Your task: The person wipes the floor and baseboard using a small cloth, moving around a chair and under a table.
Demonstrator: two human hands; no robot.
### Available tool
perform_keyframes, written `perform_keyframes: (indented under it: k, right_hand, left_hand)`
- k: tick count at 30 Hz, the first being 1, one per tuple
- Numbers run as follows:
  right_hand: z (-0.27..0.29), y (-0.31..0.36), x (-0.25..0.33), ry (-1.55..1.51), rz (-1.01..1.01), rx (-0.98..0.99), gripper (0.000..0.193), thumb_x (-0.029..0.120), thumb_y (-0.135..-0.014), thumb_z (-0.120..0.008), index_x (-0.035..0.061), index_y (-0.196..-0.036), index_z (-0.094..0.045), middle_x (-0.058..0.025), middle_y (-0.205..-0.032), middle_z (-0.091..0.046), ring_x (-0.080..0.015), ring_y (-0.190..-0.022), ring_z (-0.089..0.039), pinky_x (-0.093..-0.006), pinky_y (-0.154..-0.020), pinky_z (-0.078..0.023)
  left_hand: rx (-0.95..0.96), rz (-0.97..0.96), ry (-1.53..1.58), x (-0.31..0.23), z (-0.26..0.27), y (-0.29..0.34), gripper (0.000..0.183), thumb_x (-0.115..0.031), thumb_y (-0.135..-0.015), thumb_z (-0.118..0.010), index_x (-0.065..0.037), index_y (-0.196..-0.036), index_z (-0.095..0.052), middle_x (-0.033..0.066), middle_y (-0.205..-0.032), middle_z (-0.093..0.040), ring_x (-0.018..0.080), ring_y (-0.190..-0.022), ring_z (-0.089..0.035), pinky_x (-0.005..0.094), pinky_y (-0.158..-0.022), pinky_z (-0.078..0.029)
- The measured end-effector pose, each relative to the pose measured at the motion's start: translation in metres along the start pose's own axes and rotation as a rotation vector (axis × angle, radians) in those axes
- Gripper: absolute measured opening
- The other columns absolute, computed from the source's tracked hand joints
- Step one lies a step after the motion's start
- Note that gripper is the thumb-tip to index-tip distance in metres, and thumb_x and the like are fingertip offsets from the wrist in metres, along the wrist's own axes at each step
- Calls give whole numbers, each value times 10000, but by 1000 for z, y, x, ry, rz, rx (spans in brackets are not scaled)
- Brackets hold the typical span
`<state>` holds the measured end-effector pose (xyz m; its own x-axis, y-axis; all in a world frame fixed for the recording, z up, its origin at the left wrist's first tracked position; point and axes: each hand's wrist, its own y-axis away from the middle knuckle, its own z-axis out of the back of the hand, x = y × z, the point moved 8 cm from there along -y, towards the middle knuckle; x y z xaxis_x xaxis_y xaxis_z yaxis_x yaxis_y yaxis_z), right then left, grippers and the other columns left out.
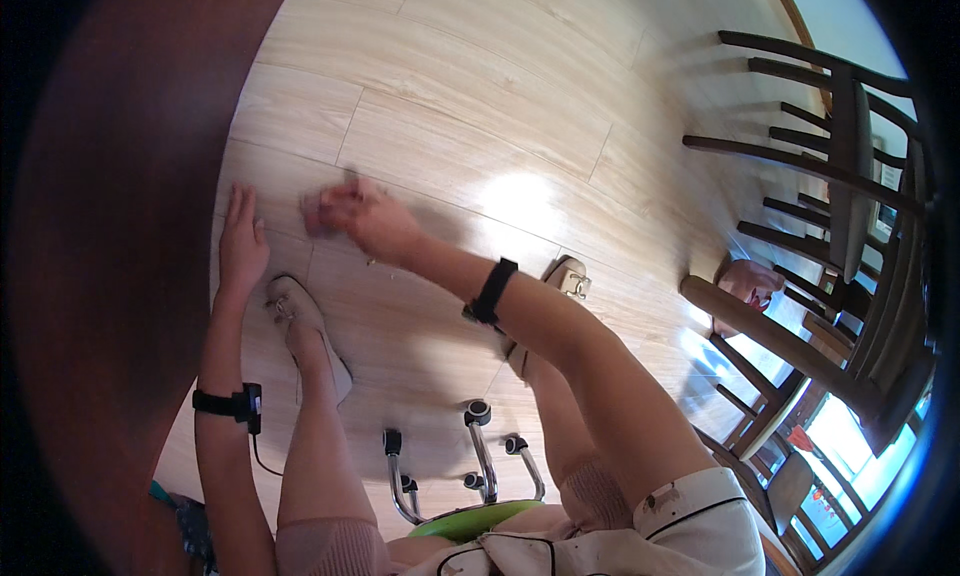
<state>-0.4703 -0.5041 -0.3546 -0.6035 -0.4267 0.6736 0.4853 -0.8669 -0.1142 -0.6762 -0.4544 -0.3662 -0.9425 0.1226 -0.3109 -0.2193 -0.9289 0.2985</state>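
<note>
My left hand (243, 246) has its fingers stretched out and holds nothing I can see. It is beside the edge of a large dark brown panel (130, 236); whether it touches it I cannot tell. My right hand (372, 223) is a little to the right, its fingers curled and smeared by motion. A pinkish blur (314, 216) shows at these fingertips, and its kind cannot be made out. Below both hands lies the pale wood floor (450, 136). Black straps with small devices circle my left forearm (222, 356) and my right forearm (560, 326).
Beige shoes, the left (318, 341) and the right (568, 279), stand on the floor below my hands. A green swivel chair (475, 519) with chrome legs and casters is under me. Dark wooden chairs (850, 166) lie along the right side, with a pinkish bag-like thing (745, 281) among them.
</note>
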Motion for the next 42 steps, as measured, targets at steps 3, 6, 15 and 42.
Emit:
perform_keyframes:
  k: [3,6,15,42]
  right_hand:
    - [29,21,15,-228,18,102,407,6,-807,-519,164,-1163,-636,-57,-1268,-608,-251,-1203,-531,-379,-1047,-363]
    - [113,66,-78,-170,-420,-113,452,-45,-751,-472,56,-1158,-640,-175,-1147,-648,-287,-1086,-591,-398,-944,-436]
    - [169,155,-184,321,-611,-574,360,82,-832,-536,87,-1165,-674,-160,-1096,-680,-327,-985,-650,-410,-887,-495]
    - [128,-50,-167,168,-510,-482,184,109,-810,-551,117,-985,-609,-109,-898,-642,-319,-861,-580,-452,-813,-410]
  left_hand:
    - [15,-29,83,3,5,20,487,4,-916,-516,-74,-1395,-473,151,-1457,-438,316,-1331,-432,357,-1093,-363]
    - [-44,-134,188,-26,25,26,391,54,-852,-574,-41,-1230,-589,168,-1213,-603,312,-1092,-612,368,-929,-499]
    - [-32,-147,443,-82,20,36,192,-34,-787,-736,7,-963,-670,118,-886,-645,209,-745,-655,311,-661,-543]
    - [-160,-116,374,-5,56,48,190,-16,-891,-557,11,-1056,-646,155,-1023,-639,309,-939,-628,356,-849,-491]
